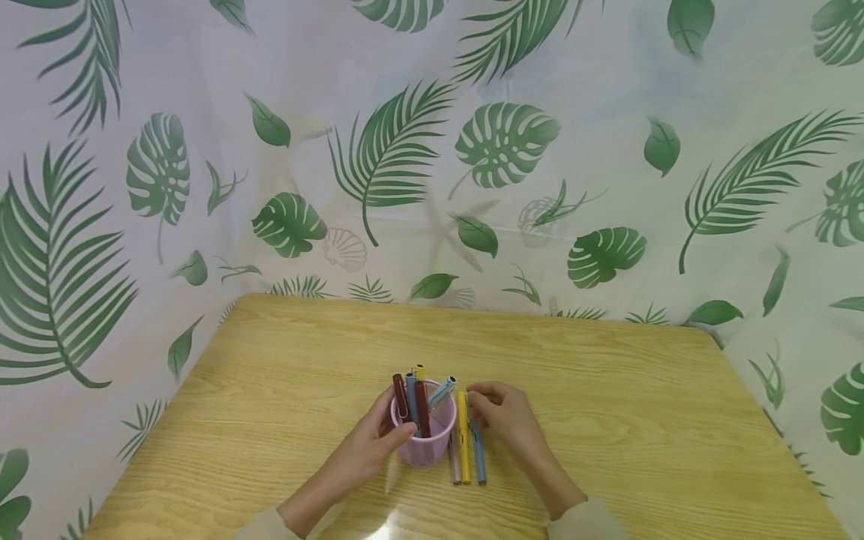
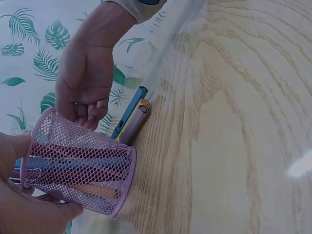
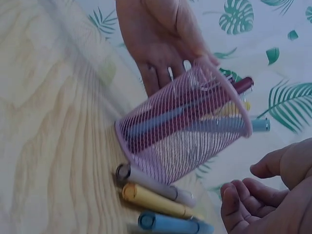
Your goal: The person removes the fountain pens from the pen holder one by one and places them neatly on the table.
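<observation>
A pink mesh pen cup stands on the table, tilted slightly, and my left hand grips its side with the thumb at the front rim. Inside the cup are two dark red pens, a blue pen, a light blue pen and a yellow pen. Right of the cup, a greyish-mauve pen, another yellow pen and another blue pen lie side by side. Around their far ends hovers my right hand; its fingers are loosely bent, the thumb apart, with nothing visible between them.
The wood-grain table extends to both sides and behind the cup. A white cloth with green leaf prints hangs along its back and sides. A bright light reflection shows on the tabletop near the front.
</observation>
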Motion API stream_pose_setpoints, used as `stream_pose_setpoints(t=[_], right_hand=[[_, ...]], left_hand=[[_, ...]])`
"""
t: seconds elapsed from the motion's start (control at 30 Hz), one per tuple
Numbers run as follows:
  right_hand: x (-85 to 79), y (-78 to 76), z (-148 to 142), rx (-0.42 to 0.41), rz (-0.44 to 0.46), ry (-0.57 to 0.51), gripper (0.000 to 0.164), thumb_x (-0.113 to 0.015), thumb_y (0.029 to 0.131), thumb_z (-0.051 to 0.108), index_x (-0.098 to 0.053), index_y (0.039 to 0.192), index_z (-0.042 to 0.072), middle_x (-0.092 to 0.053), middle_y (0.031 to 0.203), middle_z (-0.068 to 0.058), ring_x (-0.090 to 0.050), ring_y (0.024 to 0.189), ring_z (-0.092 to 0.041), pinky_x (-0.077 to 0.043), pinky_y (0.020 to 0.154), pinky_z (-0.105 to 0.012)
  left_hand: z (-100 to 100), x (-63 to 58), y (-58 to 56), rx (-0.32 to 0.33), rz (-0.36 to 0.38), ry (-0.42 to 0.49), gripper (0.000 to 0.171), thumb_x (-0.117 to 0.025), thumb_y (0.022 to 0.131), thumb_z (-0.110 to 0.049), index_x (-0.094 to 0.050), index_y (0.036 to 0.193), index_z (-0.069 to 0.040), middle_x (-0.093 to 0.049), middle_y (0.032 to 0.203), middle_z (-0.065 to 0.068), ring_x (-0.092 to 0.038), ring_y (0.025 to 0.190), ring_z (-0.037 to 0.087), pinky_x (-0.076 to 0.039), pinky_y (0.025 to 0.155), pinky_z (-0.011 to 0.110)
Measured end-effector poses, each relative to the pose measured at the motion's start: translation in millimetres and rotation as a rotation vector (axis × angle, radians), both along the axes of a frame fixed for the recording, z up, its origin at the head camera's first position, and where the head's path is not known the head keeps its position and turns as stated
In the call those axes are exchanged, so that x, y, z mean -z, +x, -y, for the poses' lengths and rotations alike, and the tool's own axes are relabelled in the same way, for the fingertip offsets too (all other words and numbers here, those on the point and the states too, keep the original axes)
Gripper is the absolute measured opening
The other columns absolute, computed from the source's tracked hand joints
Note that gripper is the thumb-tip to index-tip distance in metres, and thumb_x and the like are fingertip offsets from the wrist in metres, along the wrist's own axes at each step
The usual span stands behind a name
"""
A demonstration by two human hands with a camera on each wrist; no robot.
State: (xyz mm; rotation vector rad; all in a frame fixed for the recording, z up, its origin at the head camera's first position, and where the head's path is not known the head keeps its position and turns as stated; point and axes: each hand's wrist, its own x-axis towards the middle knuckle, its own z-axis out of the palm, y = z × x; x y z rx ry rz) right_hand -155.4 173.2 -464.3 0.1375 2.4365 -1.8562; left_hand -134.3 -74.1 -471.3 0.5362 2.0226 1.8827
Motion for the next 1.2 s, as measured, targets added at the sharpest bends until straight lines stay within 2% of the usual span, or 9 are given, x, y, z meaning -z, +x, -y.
stream_pose_setpoints(t=[0.17,0.3,0.4,0.5,0.9,1.07,1.2], right_hand=[[-8.2,3.9,10.0,-0.055,-0.052,-0.062,0.027,-0.069,0.1,0.01,-0.069,0.122,-0.006,-0.073,0.102,-0.012,-0.067,0.09,-0.025,-0.059,0.07,-0.031],[-13.9,5.9,16.3,-0.109,-0.088,-0.074,0.031,-0.07,0.099,0.011,-0.068,0.124,-0.006,-0.072,0.111,-0.013,-0.067,0.098,-0.025,-0.061,0.078,-0.033],[-15.6,6.3,19.6,-0.164,-0.113,-0.07,0.033,-0.071,0.098,0.012,-0.067,0.126,-0.006,-0.07,0.113,-0.014,-0.065,0.1,-0.023,-0.061,0.084,-0.033],[-14.2,5.3,22.4,-0.186,-0.134,-0.058,0.032,-0.073,0.097,0.013,-0.068,0.124,-0.003,-0.07,0.108,-0.012,-0.062,0.095,-0.019,-0.059,0.081,-0.03],[-8.0,1.9,28.9,-0.136,-0.165,-0.044,0.026,-0.075,0.096,0.016,-0.075,0.118,0.002,-0.071,0.102,-0.008,-0.062,0.095,-0.019,-0.059,0.081,-0.027],[-11.1,4.1,23.1,-0.11,-0.164,-0.025,0.025,-0.074,0.098,0.021,-0.077,0.116,0.004,-0.075,0.111,-0.008,-0.066,0.095,-0.018,-0.061,0.082,-0.031],[-18.1,6.9,13.6,-0.098,-0.165,-0.051,0.027,-0.072,0.1,0.023,-0.076,0.116,0.002,-0.074,0.12,-0.01,-0.07,0.097,-0.026,-0.061,0.087,-0.035]], left_hand=[[0.8,0.9,0.1,0.007,0.012,0.006,0.076,-0.055,0.109,-0.022,-0.007,0.166,-0.006,-0.015,0.166,0.03,-0.024,0.151,0.047,-0.024,0.122,0.054],[1.6,2.2,0.3,0.009,0.019,0.004,0.077,-0.055,0.109,-0.023,-0.007,0.166,-0.007,-0.016,0.166,0.03,-0.024,0.151,0.047,-0.025,0.122,0.055],[1.7,2.5,0.5,0.004,0.019,0.002,0.077,-0.056,0.109,-0.023,-0.007,0.166,-0.006,-0.017,0.166,0.031,-0.024,0.15,0.048,-0.024,0.122,0.056],[2.3,2.8,1.0,0.004,0.014,-0.003,0.077,-0.056,0.109,-0.024,-0.007,0.166,-0.007,-0.017,0.165,0.031,-0.024,0.15,0.048,-0.024,0.122,0.057],[2.6,-0.1,2.9,0.004,-0.002,-0.021,0.075,-0.053,0.11,-0.024,-0.006,0.166,-0.008,-0.014,0.167,0.03,-0.023,0.151,0.047,-0.025,0.122,0.057],[2.0,-1.0,1.8,0.009,0.0,-0.009,0.075,-0.053,0.11,-0.023,-0.006,0.166,-0.006,-0.015,0.167,0.029,-0.025,0.151,0.046,-0.027,0.121,0.055],[1.7,-0.6,1.9,0.004,0.002,-0.016,0.076,-0.054,0.11,-0.024,-0.006,0.166,-0.005,-0.015,0.167,0.029,-0.024,0.151,0.046,-0.026,0.121,0.055]])
